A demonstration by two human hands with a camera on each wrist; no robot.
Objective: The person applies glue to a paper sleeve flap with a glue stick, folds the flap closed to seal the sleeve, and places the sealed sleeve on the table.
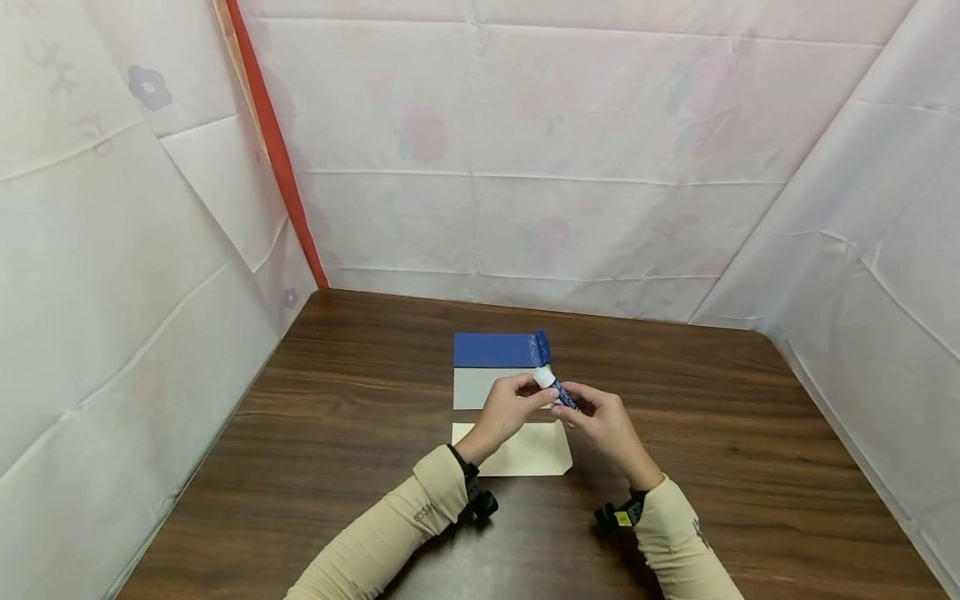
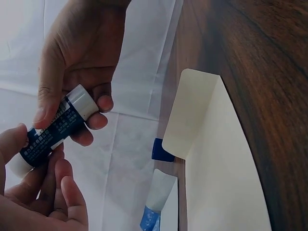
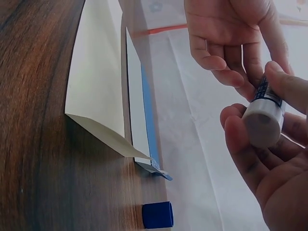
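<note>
Both hands hold a glue stick point(image 2: 53, 130) with a blue printed label and white ends, above the paper pieces. In the head view my left hand point(image 1: 512, 410) has thumb and fingers around one end. My right hand point(image 1: 604, 418) pinches the tube from the other side, thumb pressed on the label in the left wrist view. Below lies a cream envelope point(image 1: 528, 454), its flap point(image 2: 192, 108) raised at the right end. Beyond it is a light grey envelope point(image 1: 474, 390), partly hidden by the left hand. The blue envelope point(image 1: 491, 350) has whitish smears near its flap.
A blue cap point(image 3: 158, 215) stands on the dark wooden table point(image 1: 360, 400) near the flap ends of the envelopes. Pale printed sheets point(image 1: 525, 150) wall the table at the back and both sides. A red strip point(image 1: 277, 150) runs down the back left corner.
</note>
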